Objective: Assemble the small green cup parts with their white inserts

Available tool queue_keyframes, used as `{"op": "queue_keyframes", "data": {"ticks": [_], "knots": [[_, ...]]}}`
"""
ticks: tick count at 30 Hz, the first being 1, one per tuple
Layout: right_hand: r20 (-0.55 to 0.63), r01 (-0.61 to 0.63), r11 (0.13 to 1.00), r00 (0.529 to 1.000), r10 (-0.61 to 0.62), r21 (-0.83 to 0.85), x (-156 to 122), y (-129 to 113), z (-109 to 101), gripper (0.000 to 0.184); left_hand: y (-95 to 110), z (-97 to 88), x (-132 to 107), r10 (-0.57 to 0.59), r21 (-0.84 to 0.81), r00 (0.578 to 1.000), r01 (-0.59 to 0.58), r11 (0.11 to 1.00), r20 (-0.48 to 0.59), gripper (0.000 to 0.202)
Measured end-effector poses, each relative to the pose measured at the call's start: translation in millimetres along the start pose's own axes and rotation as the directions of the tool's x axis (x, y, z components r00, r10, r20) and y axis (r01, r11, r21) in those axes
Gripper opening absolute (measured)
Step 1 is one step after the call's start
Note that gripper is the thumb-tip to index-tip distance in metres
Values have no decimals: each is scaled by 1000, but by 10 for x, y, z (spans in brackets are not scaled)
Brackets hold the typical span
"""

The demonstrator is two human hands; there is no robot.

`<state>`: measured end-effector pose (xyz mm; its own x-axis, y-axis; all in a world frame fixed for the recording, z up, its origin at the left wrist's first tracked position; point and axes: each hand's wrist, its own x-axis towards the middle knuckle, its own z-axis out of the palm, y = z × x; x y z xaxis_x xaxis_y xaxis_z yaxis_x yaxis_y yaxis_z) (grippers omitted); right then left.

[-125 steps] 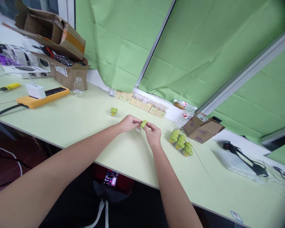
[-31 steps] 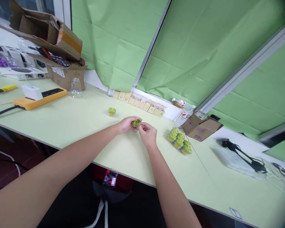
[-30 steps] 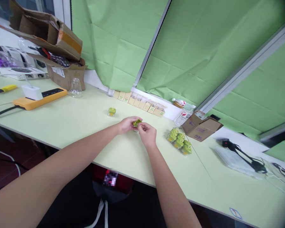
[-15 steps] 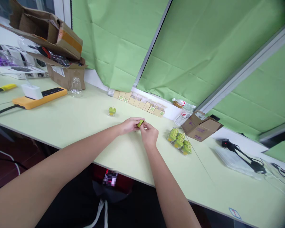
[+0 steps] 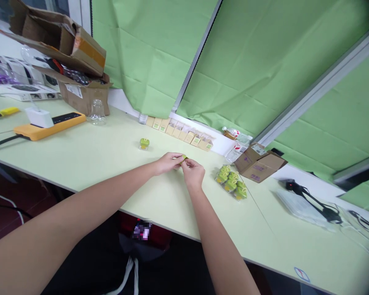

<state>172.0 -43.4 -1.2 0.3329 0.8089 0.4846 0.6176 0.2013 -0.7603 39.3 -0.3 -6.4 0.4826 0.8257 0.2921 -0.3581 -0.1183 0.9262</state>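
Note:
Over the middle of the table, my left hand (image 5: pixel 168 163) and my right hand (image 5: pixel 194 173) meet around a small green lid-like piece (image 5: pixel 184 157). Fingers of both hands are closed on it, and they cover most of its shape. Left of my hands stands a small clear container with a green lid (image 5: pixel 144 143) and something yellow inside. To the right, several similar green-lidded containers (image 5: pixel 231 181) are packed together in rows, with pale loops on top.
Small tan boxes (image 5: pixel 181 132) line the table's back edge. An orange power strip (image 5: pixel 53 127), a clear plastic jar (image 5: pixel 97 112) and stacked cardboard boxes (image 5: pixel 83 92) are at left. At right are an open carton (image 5: pixel 258 164), a plastic bottle (image 5: pixel 234 152) and black cables (image 5: pixel 320 205).
My fingers have shifted slightly on the green piece, which is turned a little and shows less of its surface. The rest stays in place, apart from a slight camera shift.

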Motion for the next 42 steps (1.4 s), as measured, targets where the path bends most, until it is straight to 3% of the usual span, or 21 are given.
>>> {"op": "queue_keyframes", "data": {"ticks": [3, 7, 14, 25, 33, 38, 42], "knots": [[-44, -13, 999, 999, 12, -37, -7, -11, -2, 24, -9, 7, 0, -61, -41, 998, 61, 997, 14, 58], [-51, -20, 999, 998, 19, -33, -9, -3, -3, 25, -9, 4, -1, -51, 8, 999, 51, 999, -6, 54], [82, 24, 993, 996, -34, 114, 12, 90, 18, 32, -16, -16, 6, -31, 92, 999, 32, 995, -8, 51], [70, 97, 995, 993, -97, 8, -23, 10, 9, 29, 45, 23, -24, 24, 128, 997, -15, 992, -70, 38], [-13, 97, 983, 995, -100, -154, -13, -42, -22, 28, 46, 33, -3, 4, 70, 991, 5, 998, -130, 40], [-3, 75, 995, 997, -75, -64, 2, 6, -43, 30, 24, -9, 20, -27, -62, 988, 18, 998, -154, 37], [-2, 55, 999, 999, -55, 1, -2, 23, -21, 32, -11, -25, 30, -8, -40, 988, 2, 999, -157, 34]]}}
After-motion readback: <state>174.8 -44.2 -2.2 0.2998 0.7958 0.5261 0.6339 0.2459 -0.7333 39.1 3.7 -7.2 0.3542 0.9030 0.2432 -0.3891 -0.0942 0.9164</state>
